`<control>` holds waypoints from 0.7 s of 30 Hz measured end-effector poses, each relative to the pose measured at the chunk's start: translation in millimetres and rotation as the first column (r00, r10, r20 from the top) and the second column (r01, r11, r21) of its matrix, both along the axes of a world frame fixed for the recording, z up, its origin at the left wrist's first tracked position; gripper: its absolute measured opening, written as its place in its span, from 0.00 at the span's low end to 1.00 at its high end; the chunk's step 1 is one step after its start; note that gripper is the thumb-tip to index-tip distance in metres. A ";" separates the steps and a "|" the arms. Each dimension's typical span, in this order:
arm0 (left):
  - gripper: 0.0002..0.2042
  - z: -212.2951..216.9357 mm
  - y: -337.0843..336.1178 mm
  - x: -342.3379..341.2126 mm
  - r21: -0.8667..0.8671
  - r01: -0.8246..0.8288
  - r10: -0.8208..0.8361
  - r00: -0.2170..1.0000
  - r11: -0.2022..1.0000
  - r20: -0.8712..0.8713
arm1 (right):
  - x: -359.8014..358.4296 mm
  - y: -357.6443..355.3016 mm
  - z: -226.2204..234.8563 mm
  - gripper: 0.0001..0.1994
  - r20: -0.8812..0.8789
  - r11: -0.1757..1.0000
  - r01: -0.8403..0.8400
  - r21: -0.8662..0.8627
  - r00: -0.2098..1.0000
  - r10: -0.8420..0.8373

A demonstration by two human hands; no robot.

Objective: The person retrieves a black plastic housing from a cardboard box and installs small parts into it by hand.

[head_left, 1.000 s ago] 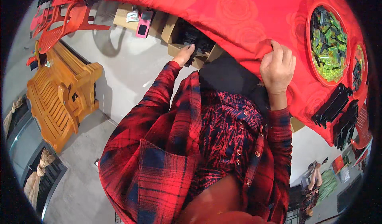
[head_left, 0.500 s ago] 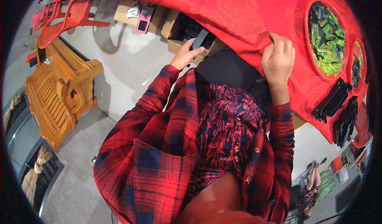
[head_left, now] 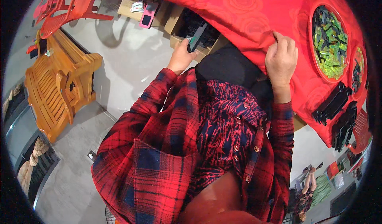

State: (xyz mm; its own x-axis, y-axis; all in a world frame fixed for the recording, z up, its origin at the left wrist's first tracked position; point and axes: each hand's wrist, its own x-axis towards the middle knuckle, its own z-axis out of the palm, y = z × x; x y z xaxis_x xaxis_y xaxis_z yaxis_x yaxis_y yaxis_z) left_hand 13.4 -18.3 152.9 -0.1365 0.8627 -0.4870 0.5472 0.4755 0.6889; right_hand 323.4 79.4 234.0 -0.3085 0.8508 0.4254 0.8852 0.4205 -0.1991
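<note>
A slatted wooden bench [head_left: 51, 81] and a red plastic chair [head_left: 75, 15] stand left of a pink phone [head_left: 146, 20]. The left hand [head_left: 183, 57] pinches a slim, straight dark strip [head_left: 196, 38] over an open cardboard box [head_left: 173, 22], its long axis slanting forward and right. Red rose-patterned cloth [head_left: 238, 21] overhangs the box's far right; the right hand [head_left: 283, 57] clutches its edge. Beyond sits a round basin [head_left: 311, 41] of green and black pieces.

Head-worn fisheye camera, left unit of a side-by-side pair, facing steeply downward from above the wearer. Plaid shirt [head_left: 159, 176] nearest, filling lower centre; left hand [head_left: 182, 57] and right hand [head_left: 281, 60] lie farther off, above centre. Red tablecloth [head_left: 262, 11] bounds the upper right, slatted wooden bench [head_left: 48, 89] the left; straight edges bow near the rim
</note>
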 end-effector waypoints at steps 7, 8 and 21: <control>0.21 3.9 0.4 2.3 0.022 0.036 -0.032 0.987 0.999 -0.159 | 0.5 0.2 -2.2 0.15 -0.003 1.000 0.003 0.025 1.000 -0.003; 0.21 5.0 1.5 1.4 0.023 0.035 -0.031 0.987 0.999 -0.159 | 0.7 0.2 -2.1 0.15 -0.005 1.000 0.008 0.021 1.000 -0.008; 0.24 35.4 -1.3 16.2 0.002 0.202 -0.192 0.933 0.979 -0.304 | -0.1 -0.7 1.3 0.14 -0.064 0.999 -0.034 -0.021 0.997 0.033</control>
State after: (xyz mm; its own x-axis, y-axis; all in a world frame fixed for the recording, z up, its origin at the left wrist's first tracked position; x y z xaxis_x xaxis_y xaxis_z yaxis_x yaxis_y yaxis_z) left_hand 29.6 -19.6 188.3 -0.0981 0.9019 -0.4207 0.8114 0.3173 0.4910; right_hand 323.3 78.7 235.3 -0.3096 0.8499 0.4264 0.8559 0.4444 -0.2643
